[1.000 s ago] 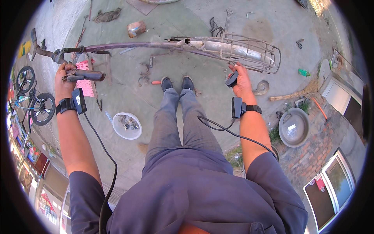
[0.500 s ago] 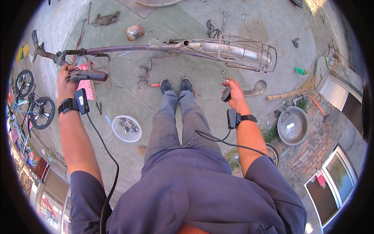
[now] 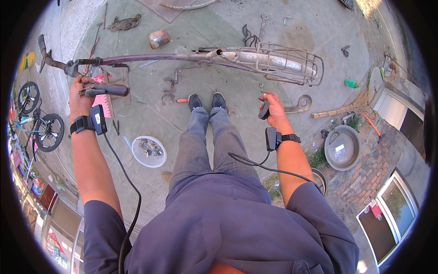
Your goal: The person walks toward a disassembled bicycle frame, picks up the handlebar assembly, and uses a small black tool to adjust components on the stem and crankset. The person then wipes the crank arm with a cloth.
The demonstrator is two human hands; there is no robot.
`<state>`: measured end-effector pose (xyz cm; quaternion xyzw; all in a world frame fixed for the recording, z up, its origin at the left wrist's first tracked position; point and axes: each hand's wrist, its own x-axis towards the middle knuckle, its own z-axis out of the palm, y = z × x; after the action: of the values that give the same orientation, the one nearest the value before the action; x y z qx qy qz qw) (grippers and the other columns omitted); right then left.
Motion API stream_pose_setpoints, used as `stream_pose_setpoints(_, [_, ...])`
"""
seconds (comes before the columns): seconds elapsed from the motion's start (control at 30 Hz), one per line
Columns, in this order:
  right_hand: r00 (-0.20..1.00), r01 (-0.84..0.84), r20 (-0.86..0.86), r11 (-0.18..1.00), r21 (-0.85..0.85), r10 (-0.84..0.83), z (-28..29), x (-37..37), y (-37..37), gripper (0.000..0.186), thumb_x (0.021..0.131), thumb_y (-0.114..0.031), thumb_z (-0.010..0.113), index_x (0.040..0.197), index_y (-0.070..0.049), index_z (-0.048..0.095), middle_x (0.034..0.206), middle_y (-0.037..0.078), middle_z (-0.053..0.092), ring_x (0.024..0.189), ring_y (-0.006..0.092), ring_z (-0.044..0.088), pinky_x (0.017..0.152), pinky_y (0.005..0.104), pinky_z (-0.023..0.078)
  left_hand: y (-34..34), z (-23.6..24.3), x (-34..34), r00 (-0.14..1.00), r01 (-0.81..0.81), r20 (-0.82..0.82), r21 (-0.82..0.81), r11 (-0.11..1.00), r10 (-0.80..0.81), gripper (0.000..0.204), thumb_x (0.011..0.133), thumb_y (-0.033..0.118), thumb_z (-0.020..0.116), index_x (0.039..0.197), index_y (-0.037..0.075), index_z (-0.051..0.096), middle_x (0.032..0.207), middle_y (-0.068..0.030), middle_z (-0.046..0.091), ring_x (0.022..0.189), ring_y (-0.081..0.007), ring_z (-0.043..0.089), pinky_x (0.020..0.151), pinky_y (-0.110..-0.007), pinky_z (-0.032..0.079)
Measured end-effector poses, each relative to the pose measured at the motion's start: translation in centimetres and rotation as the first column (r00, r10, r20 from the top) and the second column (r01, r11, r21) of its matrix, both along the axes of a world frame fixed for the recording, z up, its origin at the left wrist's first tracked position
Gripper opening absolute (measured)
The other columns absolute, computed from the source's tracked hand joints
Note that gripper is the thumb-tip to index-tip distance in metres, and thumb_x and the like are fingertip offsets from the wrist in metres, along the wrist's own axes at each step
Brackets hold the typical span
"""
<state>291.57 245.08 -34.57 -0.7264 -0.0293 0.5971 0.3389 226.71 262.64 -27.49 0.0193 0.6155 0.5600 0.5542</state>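
Note:
A bare, worn bicycle frame [image 3: 155,57] stretches across the upper part of the view, with a rear rack [image 3: 292,64] over a pale mudguard [image 3: 255,58]. My left hand [image 3: 81,95] is closed on the handlebar [image 3: 112,89], near the stem and beside the brake lever. In front of the chain-guard-like metal piece [image 3: 299,105] on the ground, my right hand [image 3: 274,108] is closed around a dark rounded piece [image 3: 263,111]. A small wrench head [image 3: 261,86] shows just past those fingers; whether the hand holds it I cannot tell.
A white bowl of small parts [image 3: 149,151] sits left of my feet. A grey basin [image 3: 343,148] and straw broom [image 3: 344,108] lie right. A rusty can [image 3: 159,39], a larger wrench [image 3: 263,26] and a red-handled tool [image 3: 182,100] are on the ground. Another bicycle [image 3: 41,123] stands far left.
My left hand and the near handlebar end have shifted very slightly to the right. My right hand keeps its place and its hold.

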Motion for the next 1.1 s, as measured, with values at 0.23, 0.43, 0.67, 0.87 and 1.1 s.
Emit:
stream_pose_setpoints(0.23, [1.000, -0.014, 0.005, 1.000, 0.025, 0.014, -0.1, -0.4, 0.4, 0.044, 0.088, -0.023, 0.068, 0.128, -0.008, 0.055, 0.104, 0.011, 0.065, 0.077, 0.0170, 0.059, 0.064, 0.0322, 0.051, -0.1, 0.8, 1.1, 0.999, 0.025, -0.042, 0.017, 1.000, -0.024, 0.024, 0.102, 0.009, 0.045, 0.078, 0.007, 0.041, 0.067, -0.0033, 0.044, 0.062, -0.0175, 0.048, 0.063, -0.032, 0.047])
stream_pose_setpoints(0.43, [0.997, -0.082, -0.007, 0.996, -0.037, 0.081, 0.6, -0.7, 0.5, 0.046, 0.090, -0.043, 0.069, 0.123, -0.013, 0.061, 0.095, 0.007, 0.065, 0.065, 0.0154, 0.056, 0.057, 0.0319, 0.048, -0.4, 0.8, 1.3, 1.000, -0.001, -0.003, 0.065, 0.998, 0.001, 0.021, 0.103, 0.007, 0.039, 0.083, 0.005, 0.043, 0.071, -0.0031, 0.046, 0.065, -0.0171, 0.047, 0.064, -0.032, 0.047])
stream_pose_setpoints(0.67, [0.996, -0.076, -0.041, 0.994, -0.080, 0.073, 1.3, -0.5, 1.4, 0.055, 0.094, -0.059, 0.060, 0.121, -0.011, 0.062, 0.089, 0.006, 0.063, 0.060, 0.0151, 0.054, 0.056, 0.0319, 0.046, -0.4, 1.1, 1.7, 0.997, 0.054, -0.056, 0.040, 0.998, -0.052, 0.023, 0.103, 0.007, 0.037, 0.081, 0.006, 0.043, 0.070, -0.0032, 0.046, 0.064, -0.0178, 0.047, 0.064, -0.033, 0.047])
stream_pose_setpoints(0.87, [0.995, -0.097, 0.001, 0.995, -0.024, 0.097, 2.9, 1.7, 4.3, 0.041, 0.101, -0.045, 0.053, 0.119, -0.010, 0.064, 0.089, 0.008, 0.065, 0.059, 0.0163, 0.055, 0.054, 0.0314, 0.047, -0.4, 2.2, 3.4, 0.997, 0.027, -0.071, -0.015, 1.000, -0.028, 0.025, 0.103, 0.008, 0.037, 0.079, 0.007, 0.043, 0.069, -0.0027, 0.045, 0.063, -0.0182, 0.046, 0.064, -0.034, 0.046])
stream_pose_setpoints(1.1, [0.997, 0.005, 0.081, 0.994, 0.113, -0.015, 3.4, 6.2, 12.6, 0.031, 0.099, -0.029, 0.057, 0.124, -0.010, 0.059, 0.101, 0.012, 0.069, 0.058, 0.0189, 0.057, 0.054, 0.0325, 0.049, -1.4, 3.2, 4.8, 0.987, 0.069, -0.134, -0.118, 0.991, -0.085, 0.022, 0.103, 0.011, 0.042, 0.082, 0.009, 0.046, 0.067, 0.0029, 0.043, 0.058, -0.0117, 0.042, 0.057, -0.027, 0.041])
